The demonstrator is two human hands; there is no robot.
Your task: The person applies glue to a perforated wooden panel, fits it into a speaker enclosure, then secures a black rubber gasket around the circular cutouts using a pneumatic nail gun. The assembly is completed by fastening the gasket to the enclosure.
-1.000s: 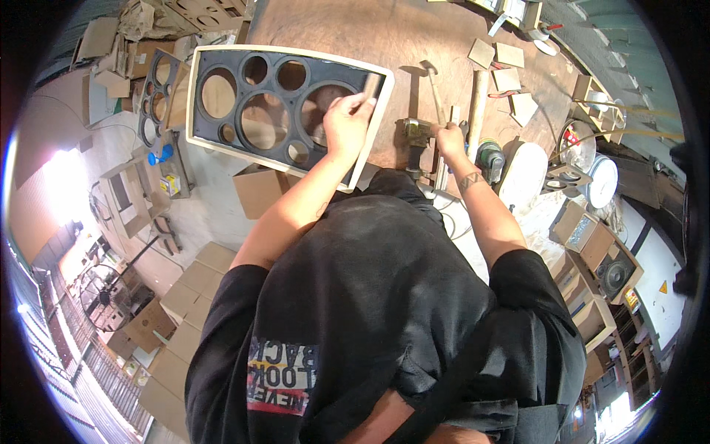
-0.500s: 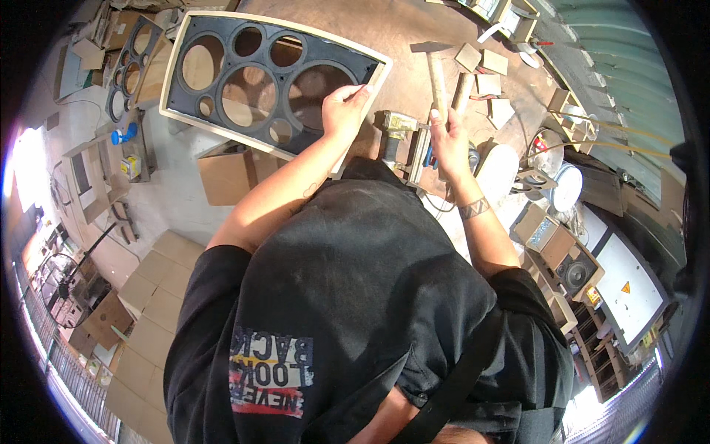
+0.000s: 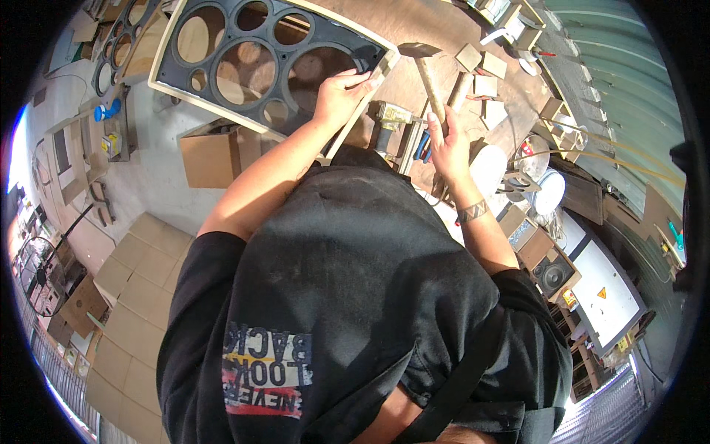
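A black panel [image 3: 283, 55] with several round cut-outs, edged by a pale wooden frame [image 3: 214, 106], lies tilted at the upper left. My left hand [image 3: 342, 102] grips the frame at its right end, near the corner. In my right hand [image 3: 450, 148] is a hammer [image 3: 431, 83], held by its wooden handle. The hammer's dark head is right beside the frame's upper right corner; whether they touch, I cannot tell. Between my hands a yellow-green power drill [image 3: 390, 118] rests on the wooden bench [image 3: 421, 26].
Several small wood blocks [image 3: 492, 64] and a wooden handle [image 3: 460, 90] lie right of the hammer. White buckets [image 3: 548, 191] stand further right, near a speaker box [image 3: 551, 274]. A cardboard box [image 3: 211, 155] is below the panel; a second cut-out panel [image 3: 118, 44] leans at far left.
The hammer head has swung left, up to the frame's corner. The frame, with my left hand on it, appears slightly shifted as the view moved.
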